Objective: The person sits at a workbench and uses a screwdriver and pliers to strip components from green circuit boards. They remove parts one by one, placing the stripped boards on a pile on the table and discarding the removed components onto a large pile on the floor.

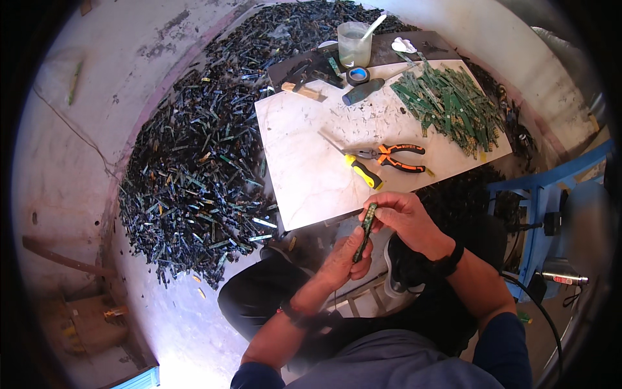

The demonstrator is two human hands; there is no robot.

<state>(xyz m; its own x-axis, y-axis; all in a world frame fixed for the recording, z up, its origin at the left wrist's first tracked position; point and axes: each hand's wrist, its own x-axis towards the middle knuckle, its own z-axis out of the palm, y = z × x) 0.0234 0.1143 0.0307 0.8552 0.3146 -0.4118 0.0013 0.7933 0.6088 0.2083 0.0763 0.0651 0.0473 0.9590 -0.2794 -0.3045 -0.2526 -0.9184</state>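
Observation:
A narrow dark green circuit board strip (368,223) is held between my two hands over my lap, just in front of the white board's near edge. My left hand (346,259) is closed around its lower end, thumb along the side. My right hand (411,222) pinches the upper end between thumb and fingers. Beyond the hands, on the white board (298,155), lie orange-and-black pliers (403,158) and a yellow-and-black screwdriver (364,172). Many green circuit board strips (447,107) are heaped on the board's far right.
A large heap of dark strips (194,175) covers the floor at left. At the board's far side are a clear beaker (354,47), a tape roll (357,76), a dark-handled tool (363,92) and a wooden block (302,91). A blue chair (538,214) stands at right.

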